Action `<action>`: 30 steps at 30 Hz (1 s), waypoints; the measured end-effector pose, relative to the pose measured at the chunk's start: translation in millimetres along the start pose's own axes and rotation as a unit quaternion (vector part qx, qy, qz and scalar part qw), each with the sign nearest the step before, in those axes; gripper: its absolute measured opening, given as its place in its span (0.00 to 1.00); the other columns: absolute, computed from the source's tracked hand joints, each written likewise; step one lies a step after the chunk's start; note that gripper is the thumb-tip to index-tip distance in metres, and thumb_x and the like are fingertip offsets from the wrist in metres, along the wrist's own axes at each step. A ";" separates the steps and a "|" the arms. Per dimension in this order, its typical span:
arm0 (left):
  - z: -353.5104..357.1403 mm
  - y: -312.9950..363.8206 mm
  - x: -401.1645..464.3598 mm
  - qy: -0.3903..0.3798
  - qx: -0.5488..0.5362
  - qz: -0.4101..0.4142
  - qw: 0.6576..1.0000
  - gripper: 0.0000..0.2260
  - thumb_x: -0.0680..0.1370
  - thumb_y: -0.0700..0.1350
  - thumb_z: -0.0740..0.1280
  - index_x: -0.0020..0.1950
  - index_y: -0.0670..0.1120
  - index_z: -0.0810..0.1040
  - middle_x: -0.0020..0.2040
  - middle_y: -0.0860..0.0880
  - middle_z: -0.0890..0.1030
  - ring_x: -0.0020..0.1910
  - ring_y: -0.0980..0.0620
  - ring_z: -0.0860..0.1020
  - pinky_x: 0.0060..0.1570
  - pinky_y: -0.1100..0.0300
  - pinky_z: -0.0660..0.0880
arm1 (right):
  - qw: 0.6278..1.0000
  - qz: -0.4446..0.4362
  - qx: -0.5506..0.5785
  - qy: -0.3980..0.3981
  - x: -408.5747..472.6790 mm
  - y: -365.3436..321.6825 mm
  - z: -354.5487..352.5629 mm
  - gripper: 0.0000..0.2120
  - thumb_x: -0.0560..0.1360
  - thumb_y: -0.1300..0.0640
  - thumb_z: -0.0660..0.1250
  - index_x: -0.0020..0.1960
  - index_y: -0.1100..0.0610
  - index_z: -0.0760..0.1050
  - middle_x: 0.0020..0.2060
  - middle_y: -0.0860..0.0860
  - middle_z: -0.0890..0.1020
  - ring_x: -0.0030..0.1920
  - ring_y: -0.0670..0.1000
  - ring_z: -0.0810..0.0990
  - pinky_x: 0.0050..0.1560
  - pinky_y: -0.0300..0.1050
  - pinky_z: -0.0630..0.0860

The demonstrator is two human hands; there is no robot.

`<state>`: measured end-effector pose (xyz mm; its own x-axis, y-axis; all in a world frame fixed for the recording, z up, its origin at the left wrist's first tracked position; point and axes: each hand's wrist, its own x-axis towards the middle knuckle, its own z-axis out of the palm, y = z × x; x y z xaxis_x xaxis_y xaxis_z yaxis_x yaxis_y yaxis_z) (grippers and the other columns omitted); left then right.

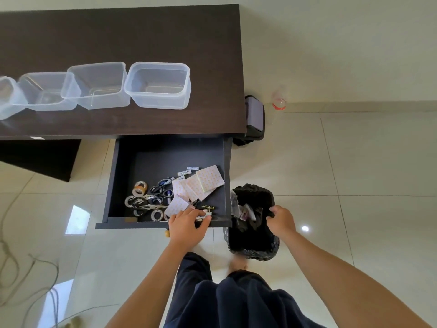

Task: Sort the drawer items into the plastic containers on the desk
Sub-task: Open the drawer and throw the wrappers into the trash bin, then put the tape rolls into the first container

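The dark drawer (pixel 113 176) stands pulled out under the desk (pixel 118 34). Inside lie tape rolls (pixel 140 187), scissors (pixel 146 201), patterned sticky-note pads (pixel 209 178), batteries (pixel 207 206) and small white tubes (pixel 184 172). My left hand (pixel 186 224) reaches over the drawer's front edge, its fingers curled around some small items (pixel 203 216) in the near right corner. My right hand (pixel 281 221) grips the rim of a black-lined bin (pixel 253 242) beside the drawer. Several clear plastic containers (pixel 159 85) stand in a row on the desk, with nothing in them.
A grey bag (pixel 255 117) leans by the desk's right end, and a plastic bottle (pixel 279 100) stands near the wall. Cables (pixel 28 268) trail over the tiled floor at the left. My legs and a bare foot (pixel 237 265) are below the drawer.
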<state>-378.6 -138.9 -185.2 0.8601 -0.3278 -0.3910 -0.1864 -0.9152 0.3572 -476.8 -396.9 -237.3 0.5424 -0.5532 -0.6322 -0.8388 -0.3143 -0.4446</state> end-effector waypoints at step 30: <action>-89.5 -165.3 90.6 -0.117 -0.021 -0.060 0.991 0.31 0.75 0.46 0.69 0.74 0.51 0.59 0.78 0.46 0.52 0.75 0.40 0.57 0.68 0.47 0.66 | 0.962 -0.236 -0.111 -0.078 -44.4 -232.7 153.0 0.16 0.75 0.58 0.66 0.62 0.54 0.73 0.58 0.51 0.74 0.60 0.52 0.73 0.57 0.47 0.75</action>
<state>-227.3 3.7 -203.7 0.7399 -0.2665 -0.6176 -0.0644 -0.9420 0.3293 -298.5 -181.1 -202.8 0.8513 -0.1920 -0.4883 -0.4776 -0.6688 -0.5697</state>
